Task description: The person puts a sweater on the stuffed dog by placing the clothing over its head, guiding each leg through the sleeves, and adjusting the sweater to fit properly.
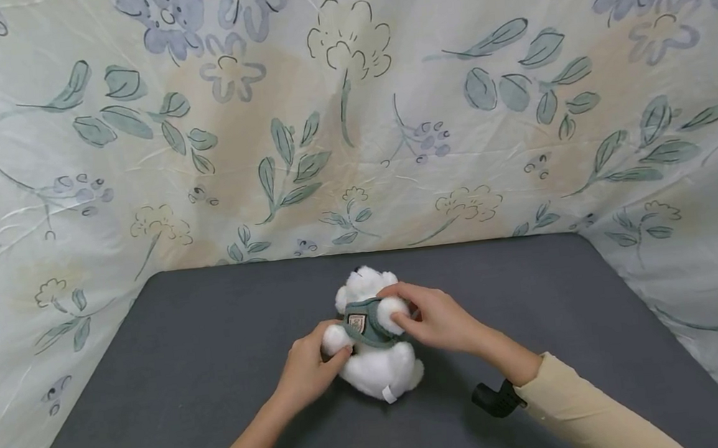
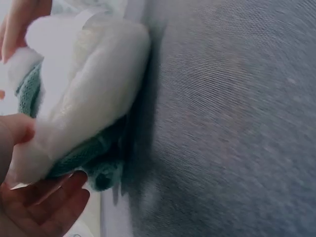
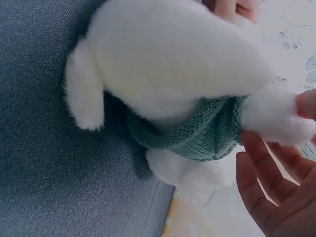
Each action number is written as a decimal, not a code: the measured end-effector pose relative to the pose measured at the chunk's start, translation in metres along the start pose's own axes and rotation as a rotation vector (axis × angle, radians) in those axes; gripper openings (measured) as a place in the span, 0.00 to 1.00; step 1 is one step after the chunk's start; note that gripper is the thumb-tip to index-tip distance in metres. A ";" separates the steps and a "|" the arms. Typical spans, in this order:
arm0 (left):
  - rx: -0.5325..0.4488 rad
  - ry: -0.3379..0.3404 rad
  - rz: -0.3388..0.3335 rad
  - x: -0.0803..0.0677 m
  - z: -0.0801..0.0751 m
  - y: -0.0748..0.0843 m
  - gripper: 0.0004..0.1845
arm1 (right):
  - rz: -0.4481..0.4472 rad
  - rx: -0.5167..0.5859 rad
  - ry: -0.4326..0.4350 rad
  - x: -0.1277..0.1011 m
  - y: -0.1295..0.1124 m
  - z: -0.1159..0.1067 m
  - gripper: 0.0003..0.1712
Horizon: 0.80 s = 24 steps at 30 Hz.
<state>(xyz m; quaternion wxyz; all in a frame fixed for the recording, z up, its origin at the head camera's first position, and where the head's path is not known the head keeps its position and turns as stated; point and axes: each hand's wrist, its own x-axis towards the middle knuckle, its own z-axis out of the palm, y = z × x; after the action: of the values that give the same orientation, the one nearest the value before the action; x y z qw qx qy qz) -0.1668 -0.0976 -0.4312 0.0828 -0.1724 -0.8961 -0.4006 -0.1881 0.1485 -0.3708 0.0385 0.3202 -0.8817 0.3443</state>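
Note:
A white plush bear [image 1: 379, 370] in a green knitted vest [image 1: 370, 335] lies on its back on the dark table, head toward the far edge. A small patch [image 1: 357, 323] shows on the vest's front and a white tag [image 1: 389, 394] at the bear's bottom. My left hand [image 1: 308, 366] pinches the arm on the left between thumb and fingers. On the other side, my right hand [image 1: 436, 317] holds the other arm [image 3: 274, 113], thumb on one side and fingers by the vest's edge. In the left wrist view, the vest's hem bunches beside my left fingers [image 2: 64, 197].
The dark grey table [image 1: 213, 324] extends around the bear. Floral cloth [image 1: 351, 145] hangs behind its far edge and along both sides. Black wrist cameras [image 1: 499, 399] sit below both hands, by the cream sleeves [image 1: 585, 411].

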 end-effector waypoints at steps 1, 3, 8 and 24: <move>-0.012 0.026 0.008 0.001 0.000 0.001 0.18 | -0.009 -0.007 0.010 -0.001 0.000 -0.001 0.16; -0.025 0.071 0.027 0.003 -0.001 0.004 0.16 | -0.021 -0.017 0.034 -0.002 0.000 -0.002 0.14; -0.014 0.151 0.074 0.011 -0.007 0.016 0.14 | -0.009 -0.010 0.061 -0.007 0.001 -0.007 0.10; 0.350 0.214 0.325 0.038 -0.015 0.067 0.19 | 0.076 0.020 0.027 -0.029 0.028 0.005 0.12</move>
<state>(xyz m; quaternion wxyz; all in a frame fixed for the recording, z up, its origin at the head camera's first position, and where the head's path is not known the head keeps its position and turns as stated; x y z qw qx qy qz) -0.1763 -0.0581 -0.3644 0.2692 -0.2538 -0.8984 -0.2367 -0.1808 0.1765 -0.3993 0.0341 0.2820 -0.8893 0.3585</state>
